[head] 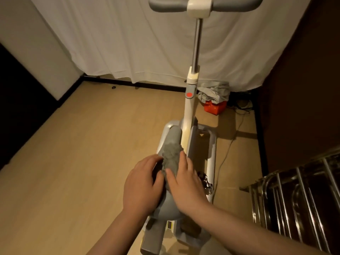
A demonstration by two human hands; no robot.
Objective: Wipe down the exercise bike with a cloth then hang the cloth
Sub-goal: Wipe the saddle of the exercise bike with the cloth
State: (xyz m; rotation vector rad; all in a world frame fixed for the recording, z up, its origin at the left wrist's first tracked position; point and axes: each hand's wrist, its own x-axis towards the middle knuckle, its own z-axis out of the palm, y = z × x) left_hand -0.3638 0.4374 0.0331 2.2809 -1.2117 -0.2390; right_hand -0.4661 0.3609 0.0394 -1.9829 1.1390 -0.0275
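Observation:
I look down on the exercise bike, its white post rising to grey handlebars at the top. The grey saddle is in the lower middle. A fluffy grey cloth lies bunched along the saddle's top. My right hand presses the cloth onto the saddle with straight fingers, thumb lying across it. My left hand rests flat on the saddle's left side, fingertips touching the cloth's edge. The hands hide most of the saddle.
A shiny metal rack stands at the lower right. A red box with crumpled grey fabric on it sits behind the post. A cable runs over the wooden floor. White curtain hangs at the back.

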